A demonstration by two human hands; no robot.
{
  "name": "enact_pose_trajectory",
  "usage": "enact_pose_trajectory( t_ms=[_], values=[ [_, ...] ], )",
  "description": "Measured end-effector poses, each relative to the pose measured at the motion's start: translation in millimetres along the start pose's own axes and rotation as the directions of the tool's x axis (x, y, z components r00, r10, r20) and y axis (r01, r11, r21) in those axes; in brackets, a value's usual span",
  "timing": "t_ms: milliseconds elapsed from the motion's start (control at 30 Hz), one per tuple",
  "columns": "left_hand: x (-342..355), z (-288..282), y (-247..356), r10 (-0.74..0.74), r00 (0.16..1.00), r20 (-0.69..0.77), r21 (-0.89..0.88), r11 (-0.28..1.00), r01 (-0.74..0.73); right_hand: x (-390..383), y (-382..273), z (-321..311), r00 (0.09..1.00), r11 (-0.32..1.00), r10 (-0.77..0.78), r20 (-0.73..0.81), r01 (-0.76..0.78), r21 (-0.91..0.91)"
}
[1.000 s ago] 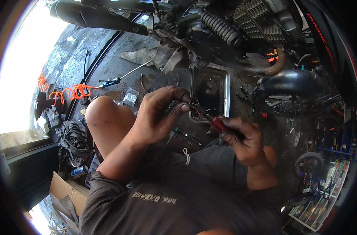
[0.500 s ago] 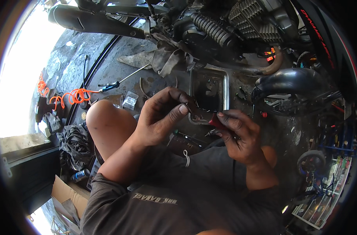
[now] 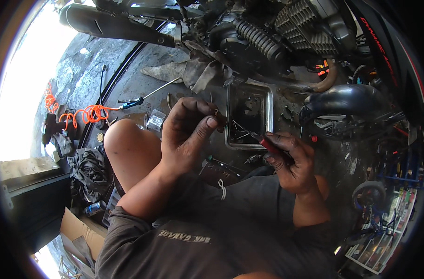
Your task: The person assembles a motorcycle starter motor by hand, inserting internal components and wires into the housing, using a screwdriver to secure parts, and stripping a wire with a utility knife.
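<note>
My left hand [image 3: 186, 130] is pinched, thumb toward fingertips, with a small brass-coloured piece [image 3: 216, 112] showing at the tips; its kind is too small to make out. My right hand [image 3: 294, 162] grips a red-handled tool [image 3: 270, 145] whose thin dark tip points left toward my left hand. The tip is apart from the small piece, and fingers hide most of the handle. Beneath both hands stands a rectangular metal tray [image 3: 270, 109] with dark liquid and several thin metal pieces in it.
A motorcycle engine [image 3: 305, 28] and an exhaust muffler [image 3: 109, 23] fill the far side. A blue air blow gun [image 3: 131, 102] with a coiled orange hose [image 3: 94, 113] lies left. A grey cloth [image 3: 200, 72] lies beyond the tray. A cardboard box [image 3: 81, 230] stands near left.
The red-handled tool has turned, and its dark tip now shows, drawn away from my left hand. My left hand has shifted slightly left, and the small brass-coloured piece has come into view.
</note>
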State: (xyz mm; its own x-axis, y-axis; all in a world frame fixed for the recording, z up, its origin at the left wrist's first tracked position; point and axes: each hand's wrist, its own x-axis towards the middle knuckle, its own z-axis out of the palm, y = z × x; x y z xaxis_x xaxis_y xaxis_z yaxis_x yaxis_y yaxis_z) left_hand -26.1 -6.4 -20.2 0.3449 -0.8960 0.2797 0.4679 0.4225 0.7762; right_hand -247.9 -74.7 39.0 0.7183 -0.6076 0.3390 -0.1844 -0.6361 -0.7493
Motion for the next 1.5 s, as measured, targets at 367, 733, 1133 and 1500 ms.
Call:
enact_pose_trajectory(
  t_ms=[367,733,1133,1500],
  values=[
    [-0.7,2.3,3.9,-0.259,0.966,0.007,-0.186,0.949,0.256,1.4,0.8,-2.7,0.999,0.999,-0.031,-0.024,0.031,-0.026],
    [-1.8,5.0,-1.4,-0.321,0.945,0.058,-0.306,0.896,0.323,-2.5,2.7,-7.3,0.994,0.94,-0.106,0.025,0.108,-0.322],
    [-1.4,8.2,3.1,-0.395,0.917,0.046,-0.128,0.908,0.398,1.2,5.7,-9.2,0.977,0.86,-0.212,0.039,0.205,-0.467],
    [0.1,-2.4,4.8,-0.181,0.975,0.132,0.198,0.968,0.153,0.3,2.8,-7.6,0.981,0.894,-0.186,0.049,0.189,-0.405]
  ],
)
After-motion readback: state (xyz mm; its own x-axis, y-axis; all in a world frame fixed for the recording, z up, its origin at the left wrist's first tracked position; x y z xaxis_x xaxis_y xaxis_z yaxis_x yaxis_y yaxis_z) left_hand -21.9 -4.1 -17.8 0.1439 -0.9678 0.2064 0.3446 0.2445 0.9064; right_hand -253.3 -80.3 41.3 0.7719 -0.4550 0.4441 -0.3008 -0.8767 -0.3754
